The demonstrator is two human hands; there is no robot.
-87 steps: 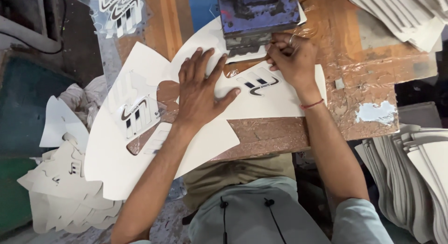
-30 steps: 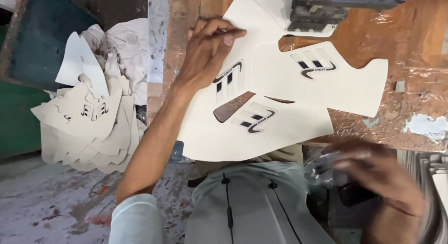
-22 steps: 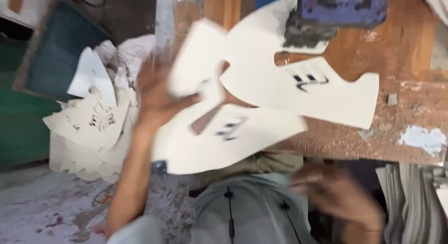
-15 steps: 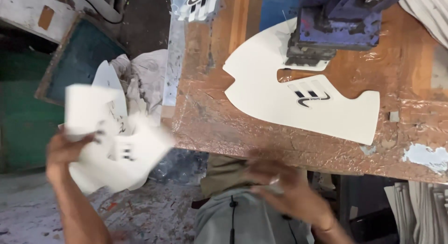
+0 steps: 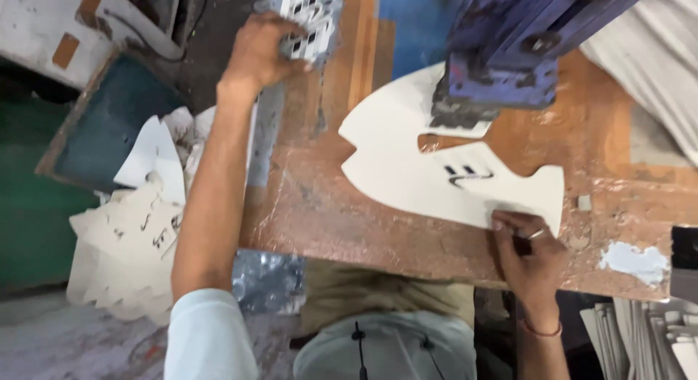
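- Nearest the camera: pale shirt front (image 5: 385, 351) and a light sleeve on the left arm (image 5: 207, 336), below the front edge of the bench (image 5: 327, 220).
- Right hand (image 5: 531, 253), with a ring and a red thread at the wrist, laid at the near edge of the white cut-out sheet (image 5: 443, 169); fingertips (image 5: 502, 224) pressed down on the sheet's lower right rim, fingers flat rather than curled, nothing pinched in the grip so far as could be seen.
- Sheet lay flat on the worn brown bench, just up and left of the right hand, well nearer to it than to the left hand; long axis ran left to right, slightly downhill to the right.
- Sheet looked like thin white card: curved, with a pointed lobe at the left, a notch in the upper edge, a squared tab at the right and a small black mark printed near the middle.
- Far edge of the sheet tucked under the blue-purple press (image 5: 509, 67).
- Farther off, left hand (image 5: 262, 49) stretched up to the bench's far left, fingers closed around a black-and-white patterned strip (image 5: 309, 17).
- Off the bench to the left, low down: heap of similar white cut-outs (image 5: 134, 235).
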